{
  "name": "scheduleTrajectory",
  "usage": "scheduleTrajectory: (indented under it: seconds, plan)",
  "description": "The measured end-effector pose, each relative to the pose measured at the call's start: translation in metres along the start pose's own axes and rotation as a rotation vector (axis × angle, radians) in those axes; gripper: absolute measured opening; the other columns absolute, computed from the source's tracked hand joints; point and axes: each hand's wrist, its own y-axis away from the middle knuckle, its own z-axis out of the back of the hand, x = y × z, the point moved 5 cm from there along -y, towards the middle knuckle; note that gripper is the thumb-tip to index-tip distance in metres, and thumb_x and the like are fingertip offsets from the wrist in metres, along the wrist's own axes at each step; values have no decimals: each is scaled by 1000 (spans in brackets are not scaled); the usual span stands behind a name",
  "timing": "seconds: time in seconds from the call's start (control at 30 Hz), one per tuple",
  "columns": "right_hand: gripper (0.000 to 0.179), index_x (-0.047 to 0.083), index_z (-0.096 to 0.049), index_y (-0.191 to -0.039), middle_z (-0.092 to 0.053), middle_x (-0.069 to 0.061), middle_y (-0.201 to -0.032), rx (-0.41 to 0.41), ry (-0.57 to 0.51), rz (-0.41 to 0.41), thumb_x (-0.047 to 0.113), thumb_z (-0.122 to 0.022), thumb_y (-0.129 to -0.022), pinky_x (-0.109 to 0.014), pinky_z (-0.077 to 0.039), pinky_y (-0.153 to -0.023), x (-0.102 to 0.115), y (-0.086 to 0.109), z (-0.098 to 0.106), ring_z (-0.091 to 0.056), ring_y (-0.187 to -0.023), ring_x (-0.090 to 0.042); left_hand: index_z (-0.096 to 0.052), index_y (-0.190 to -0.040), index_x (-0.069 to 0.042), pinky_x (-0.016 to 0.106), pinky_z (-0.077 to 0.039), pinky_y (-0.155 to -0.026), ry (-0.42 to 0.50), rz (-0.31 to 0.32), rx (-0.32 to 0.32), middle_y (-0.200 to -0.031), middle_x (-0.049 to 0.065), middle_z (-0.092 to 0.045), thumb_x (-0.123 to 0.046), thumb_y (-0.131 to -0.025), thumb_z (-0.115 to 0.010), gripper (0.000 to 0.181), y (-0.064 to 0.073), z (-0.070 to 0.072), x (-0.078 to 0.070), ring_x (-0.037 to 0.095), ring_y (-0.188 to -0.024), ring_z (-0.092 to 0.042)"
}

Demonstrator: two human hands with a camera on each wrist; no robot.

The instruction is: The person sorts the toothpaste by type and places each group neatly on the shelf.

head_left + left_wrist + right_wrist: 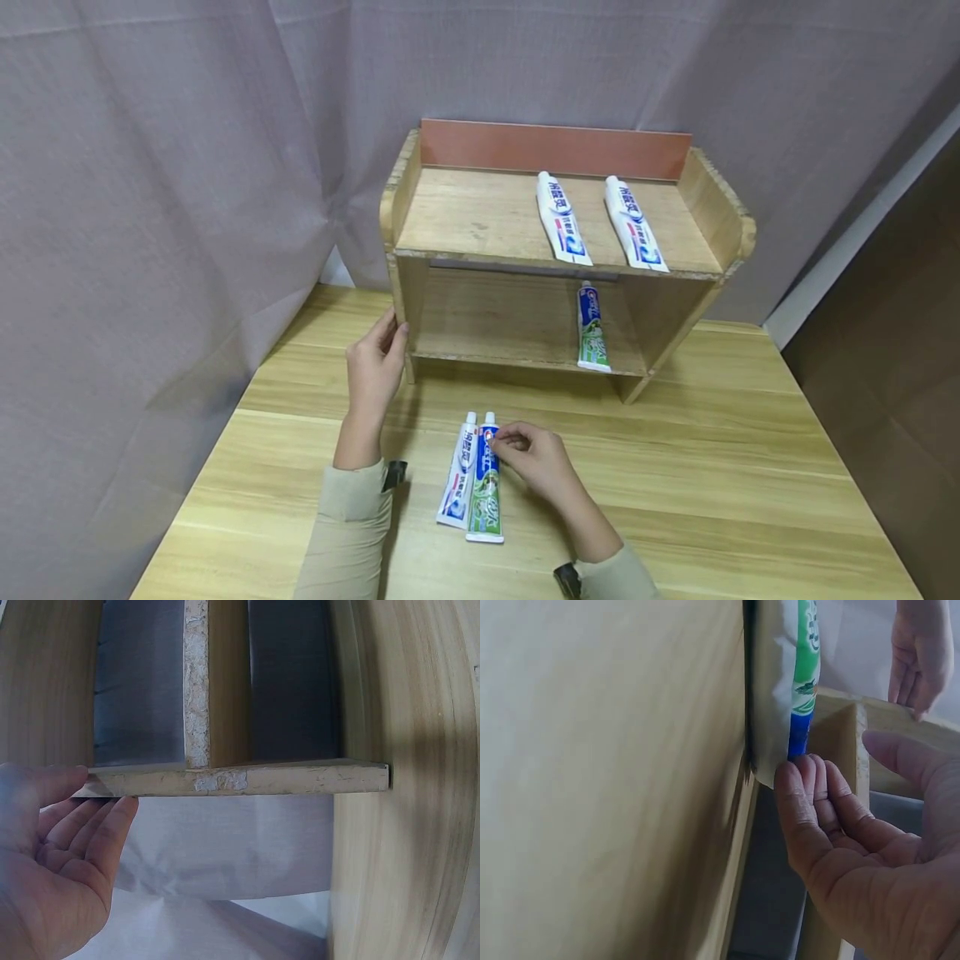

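Note:
My left hand (373, 367) grips the front edge of the left side panel of a small wooden shelf (465, 212). In the left wrist view, the thumb lies on one face of that panel (292, 780) and the fingers on the other. On the table, a blue-and-green toothpaste tube (487, 487) lies beside a white toothpaste tube (459, 479), caps towards the shelf. My right hand (542, 460) is at the cap end of the blue-and-green tube. The right wrist view shows its fingertips (787, 776) at the tube's blue part, the thumb held apart.
Two white toothpaste tubes (562, 218) (634, 223) lie on the upper shelf, right of its middle. Another blue-and-green tube (592, 327) lies on the lower shelf towards the right. A grey curtain (187, 167) hangs behind, and a brown panel (892, 250) stands at right.

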Motion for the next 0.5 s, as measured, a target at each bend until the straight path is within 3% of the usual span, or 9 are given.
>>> scheduleTrajectory:
  seconds: [0.5]
  plan:
    - [25,3,-73,-103,-71,-2,-92,0,28,-50,23,-78,-89,-25,-60,-76,-5,1,1,-66,-84,-14,-64,-132,-2,21,-59,-85,-7,3,-2,-121,21,-67,-11,-99,-65,35,-1,0,-1,29,-107,-70]
